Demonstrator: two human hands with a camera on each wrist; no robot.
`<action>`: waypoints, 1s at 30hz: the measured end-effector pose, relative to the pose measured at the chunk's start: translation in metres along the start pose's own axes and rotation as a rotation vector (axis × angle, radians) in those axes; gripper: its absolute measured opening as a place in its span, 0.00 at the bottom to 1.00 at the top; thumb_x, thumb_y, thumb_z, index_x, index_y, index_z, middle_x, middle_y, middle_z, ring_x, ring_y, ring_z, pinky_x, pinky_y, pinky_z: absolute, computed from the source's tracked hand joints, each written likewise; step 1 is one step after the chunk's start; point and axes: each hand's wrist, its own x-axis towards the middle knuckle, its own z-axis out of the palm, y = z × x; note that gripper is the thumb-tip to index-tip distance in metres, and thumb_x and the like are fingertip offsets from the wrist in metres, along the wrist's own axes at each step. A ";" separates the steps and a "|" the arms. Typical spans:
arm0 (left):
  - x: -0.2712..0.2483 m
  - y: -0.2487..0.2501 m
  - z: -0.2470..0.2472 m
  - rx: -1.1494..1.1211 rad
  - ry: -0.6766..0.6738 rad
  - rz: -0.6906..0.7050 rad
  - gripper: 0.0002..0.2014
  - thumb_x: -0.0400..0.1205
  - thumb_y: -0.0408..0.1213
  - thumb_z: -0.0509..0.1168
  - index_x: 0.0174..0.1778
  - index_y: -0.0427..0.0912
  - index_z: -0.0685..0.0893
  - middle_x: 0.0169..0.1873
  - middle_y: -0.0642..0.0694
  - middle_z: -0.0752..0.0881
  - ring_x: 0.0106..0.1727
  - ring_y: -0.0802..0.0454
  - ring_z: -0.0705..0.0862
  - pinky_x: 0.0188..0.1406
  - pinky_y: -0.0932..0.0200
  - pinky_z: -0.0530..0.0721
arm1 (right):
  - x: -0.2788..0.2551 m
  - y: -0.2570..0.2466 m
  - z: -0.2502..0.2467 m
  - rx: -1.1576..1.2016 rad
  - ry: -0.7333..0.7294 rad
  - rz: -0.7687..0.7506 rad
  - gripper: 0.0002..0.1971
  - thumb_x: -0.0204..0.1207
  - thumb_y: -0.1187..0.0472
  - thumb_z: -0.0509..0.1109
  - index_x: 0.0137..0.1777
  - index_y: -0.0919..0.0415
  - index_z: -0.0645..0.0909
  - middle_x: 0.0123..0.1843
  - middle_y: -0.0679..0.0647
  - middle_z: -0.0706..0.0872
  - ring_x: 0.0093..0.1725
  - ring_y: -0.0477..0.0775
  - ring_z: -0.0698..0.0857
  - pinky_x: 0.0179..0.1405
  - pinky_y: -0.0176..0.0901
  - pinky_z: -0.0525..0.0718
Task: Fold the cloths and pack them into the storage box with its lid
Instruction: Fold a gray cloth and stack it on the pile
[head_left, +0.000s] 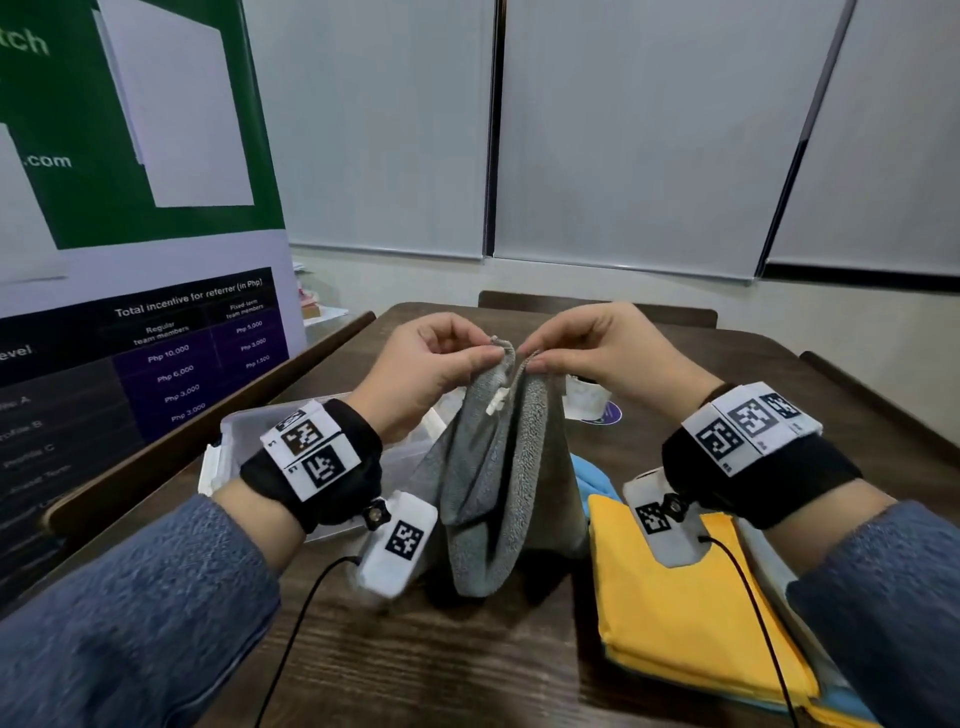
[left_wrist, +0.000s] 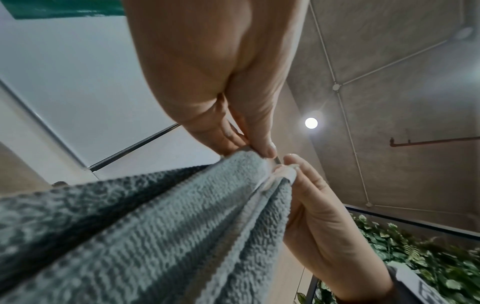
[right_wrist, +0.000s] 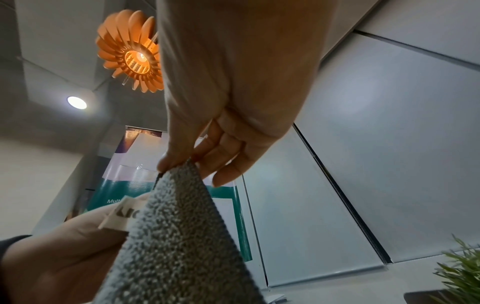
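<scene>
A grey terry cloth (head_left: 493, 467) hangs above the dark wooden table (head_left: 467, 649), its lower end touching the tabletop. My left hand (head_left: 470, 353) pinches one top corner and my right hand (head_left: 540, 358) pinches the other, the two corners held close together. A white label (head_left: 496, 402) dangles from the cloth's top edge. The left wrist view shows the left hand (left_wrist: 262, 153) pinching the grey cloth (left_wrist: 155, 236). In the right wrist view, the right hand (right_wrist: 182, 162) pinches the cloth's (right_wrist: 179, 236) tip. A clear plastic storage box (head_left: 244, 447) stands open behind my left wrist.
A folded yellow cloth (head_left: 691, 613) lies on a stack at the right, with a blue cloth (head_left: 587, 478) beyond it. A white cup (head_left: 587, 397) stands behind the grey cloth. A banner (head_left: 140, 260) stands left of the table. Chair backs (head_left: 597, 306) line the far edge.
</scene>
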 end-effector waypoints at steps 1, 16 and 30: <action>-0.001 -0.001 0.001 0.010 -0.008 -0.002 0.09 0.67 0.32 0.78 0.37 0.39 0.84 0.33 0.45 0.89 0.34 0.54 0.84 0.37 0.63 0.85 | 0.000 -0.001 0.001 0.006 0.006 -0.007 0.07 0.67 0.69 0.80 0.42 0.58 0.89 0.41 0.56 0.92 0.42 0.46 0.88 0.50 0.38 0.86; -0.006 0.000 0.008 -0.247 -0.080 -0.129 0.05 0.79 0.35 0.65 0.45 0.37 0.78 0.39 0.41 0.90 0.38 0.51 0.89 0.39 0.62 0.88 | 0.001 0.008 0.007 -0.019 0.080 0.020 0.06 0.66 0.70 0.80 0.42 0.64 0.89 0.39 0.53 0.90 0.39 0.42 0.88 0.45 0.32 0.85; 0.002 -0.033 -0.012 0.551 -0.157 -0.175 0.06 0.80 0.37 0.70 0.41 0.41 0.80 0.41 0.42 0.85 0.41 0.49 0.83 0.41 0.56 0.85 | 0.011 0.042 -0.041 -0.043 0.565 0.031 0.08 0.76 0.56 0.75 0.39 0.47 0.78 0.38 0.45 0.85 0.40 0.49 0.83 0.44 0.48 0.80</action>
